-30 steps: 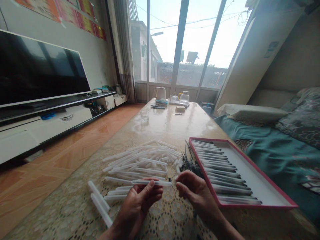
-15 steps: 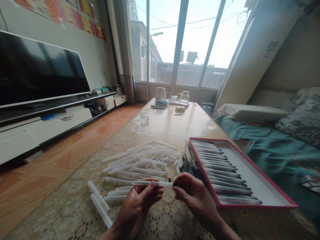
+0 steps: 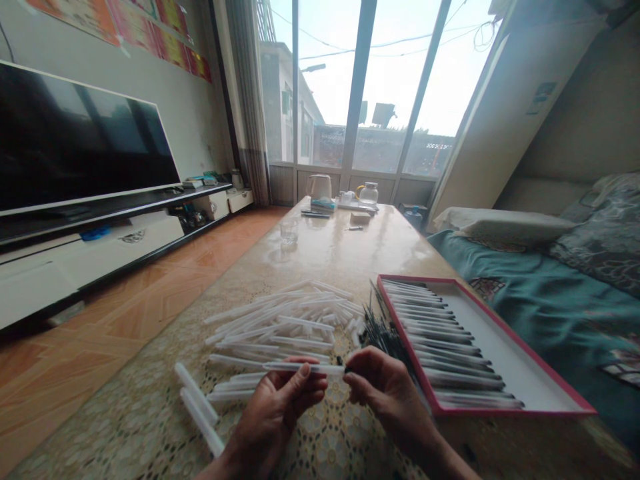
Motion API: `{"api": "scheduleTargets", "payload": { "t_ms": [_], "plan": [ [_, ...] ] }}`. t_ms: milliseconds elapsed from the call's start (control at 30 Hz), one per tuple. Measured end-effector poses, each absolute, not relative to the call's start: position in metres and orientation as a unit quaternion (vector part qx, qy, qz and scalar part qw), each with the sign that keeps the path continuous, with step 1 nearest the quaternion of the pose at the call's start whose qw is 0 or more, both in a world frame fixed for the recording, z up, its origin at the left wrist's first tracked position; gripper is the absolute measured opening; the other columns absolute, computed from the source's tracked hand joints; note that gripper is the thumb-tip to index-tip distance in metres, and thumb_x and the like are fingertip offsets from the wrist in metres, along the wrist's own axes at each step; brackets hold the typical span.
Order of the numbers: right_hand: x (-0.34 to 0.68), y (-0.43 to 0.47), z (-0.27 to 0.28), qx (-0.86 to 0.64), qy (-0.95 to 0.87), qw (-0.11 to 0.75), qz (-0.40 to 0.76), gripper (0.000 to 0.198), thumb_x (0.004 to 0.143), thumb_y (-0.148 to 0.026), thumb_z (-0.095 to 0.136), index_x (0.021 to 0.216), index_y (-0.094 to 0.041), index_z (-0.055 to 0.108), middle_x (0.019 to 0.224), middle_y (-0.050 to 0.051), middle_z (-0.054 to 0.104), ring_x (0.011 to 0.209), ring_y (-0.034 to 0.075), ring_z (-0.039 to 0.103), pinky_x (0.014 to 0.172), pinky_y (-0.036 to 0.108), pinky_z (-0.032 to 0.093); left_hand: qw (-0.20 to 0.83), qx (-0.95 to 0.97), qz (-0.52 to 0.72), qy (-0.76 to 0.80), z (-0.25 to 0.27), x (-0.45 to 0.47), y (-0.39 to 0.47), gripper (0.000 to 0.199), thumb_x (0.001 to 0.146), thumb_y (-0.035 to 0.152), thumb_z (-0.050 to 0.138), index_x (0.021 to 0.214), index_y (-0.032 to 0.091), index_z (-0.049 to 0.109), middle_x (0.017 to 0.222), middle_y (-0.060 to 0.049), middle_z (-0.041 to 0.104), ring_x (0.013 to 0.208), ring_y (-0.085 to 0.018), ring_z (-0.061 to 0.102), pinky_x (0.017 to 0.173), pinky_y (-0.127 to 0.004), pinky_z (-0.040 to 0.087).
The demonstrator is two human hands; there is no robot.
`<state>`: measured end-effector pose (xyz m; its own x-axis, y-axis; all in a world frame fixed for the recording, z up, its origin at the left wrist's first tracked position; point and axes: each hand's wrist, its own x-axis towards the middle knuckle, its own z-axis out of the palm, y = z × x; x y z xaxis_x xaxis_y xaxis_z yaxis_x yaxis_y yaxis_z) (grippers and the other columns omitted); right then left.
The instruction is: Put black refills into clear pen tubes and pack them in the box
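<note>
My left hand [image 3: 283, 403] is closed around a translucent white pen barrel [image 3: 317, 368], held level above the table with the thumb on top. At the barrel's right end, my right hand [image 3: 383, 387] pinches a small black end piece [image 3: 347, 369], partly hidden by the fingertips. A loose pile of white pen barrels [image 3: 273, 323] lies just beyond my hands. Thin black sticks, like pen refills [image 3: 381, 330], are heaped to the right of it. Beside them, a red-rimmed tray [image 3: 537, 363] holds a row of pens [image 3: 443, 343] with dark ends.
A patterned cover [image 3: 150, 407] lies over the long table. A clear drinking glass [image 3: 289, 232] stands farther along. At the far end are a kettle [image 3: 321, 188] and a glass jug [image 3: 369, 193]. A sofa [image 3: 500, 280] runs along the right, a television [image 3: 85, 140] on the left.
My right fingers have shifted very slightly at the barrel's right end. The left hand and barrel stay in nearly the same place.
</note>
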<state>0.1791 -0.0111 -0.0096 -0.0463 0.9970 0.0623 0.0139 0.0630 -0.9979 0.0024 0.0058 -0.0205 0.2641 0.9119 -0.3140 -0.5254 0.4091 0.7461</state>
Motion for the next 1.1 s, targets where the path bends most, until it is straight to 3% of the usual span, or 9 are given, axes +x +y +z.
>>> {"api": "scheduleTargets", "payload": {
  "t_ms": [200, 400, 600, 800, 967, 1100],
  "plan": [
    [0.177, -0.011, -0.014, -0.506, -0.529, 0.479, 0.483, 0.025, 0.075, -0.038, 0.065, 0.074, -0.014, 0.058, 0.059, -0.002, 0.059, 0.046, 0.008, 0.055, 0.042, 0.017, 0.038, 0.752, 0.261, 0.478, 0.371, -0.017, 0.004, 0.005, 0.014, 0.070, 0.022, 0.071, 0.080, 0.013, 0.070, 0.070, -0.006, 0.074, 0.068, -0.016, 0.067, 0.067, -0.026, 0.052],
    [0.179, -0.012, -0.020, -0.532, -0.581, 0.435, 0.436, 0.044, 0.086, -0.052, 0.042, 0.065, -0.015, 0.053, 0.053, -0.001, 0.056, 0.036, 0.006, 0.048, 0.036, 0.016, 0.033, 0.747, 0.257, 0.478, 0.385, -0.011, 0.006, 0.004, 0.018, 0.062, 0.022, 0.077, 0.075, 0.012, 0.071, 0.064, -0.006, 0.072, 0.062, -0.015, 0.066, 0.061, -0.023, 0.053],
    [0.181, -0.015, -0.011, -0.517, -0.634, 0.410, 0.403, 0.030, 0.087, -0.047, 0.045, 0.085, -0.018, 0.051, 0.066, 0.000, 0.063, 0.044, 0.008, 0.051, 0.041, 0.017, 0.036, 0.752, 0.260, 0.479, 0.370, -0.016, 0.004, 0.004, 0.014, 0.069, 0.022, 0.072, 0.080, 0.013, 0.070, 0.071, -0.006, 0.073, 0.068, -0.015, 0.067, 0.068, -0.026, 0.053],
    [0.180, -0.013, -0.010, -0.535, -0.676, 0.381, 0.336, 0.044, 0.093, -0.046, 0.029, 0.064, -0.018, 0.047, 0.050, -0.001, 0.056, 0.045, 0.010, 0.051, 0.048, 0.020, 0.035, 0.752, 0.270, 0.472, 0.374, -0.017, 0.005, 0.006, 0.018, 0.063, 0.024, 0.076, 0.076, 0.011, 0.070, 0.064, -0.007, 0.073, 0.061, -0.015, 0.067, 0.059, -0.023, 0.052],
    [0.181, -0.014, -0.004, -0.534, -0.688, 0.356, 0.338, 0.034, 0.090, -0.048, 0.038, 0.078, -0.018, 0.050, 0.053, -0.001, 0.061, 0.047, 0.011, 0.053, 0.048, 0.020, 0.035, 0.740, 0.262, 0.481, 0.391, -0.013, 0.007, 0.005, 0.019, 0.062, 0.024, 0.077, 0.076, 0.012, 0.070, 0.065, -0.006, 0.073, 0.063, -0.015, 0.067, 0.063, -0.024, 0.053],
    [0.181, -0.014, -0.006, -0.523, -0.705, 0.352, 0.327, 0.040, 0.092, -0.048, 0.030, 0.068, -0.020, 0.046, 0.050, -0.001, 0.058, 0.048, 0.011, 0.054, 0.051, 0.020, 0.037, 0.742, 0.267, 0.479, 0.385, -0.014, 0.007, 0.005, 0.022, 0.060, 0.025, 0.078, 0.076, 0.012, 0.071, 0.063, -0.007, 0.073, 0.060, -0.016, 0.066, 0.060, -0.024, 0.052]
  ]
}}
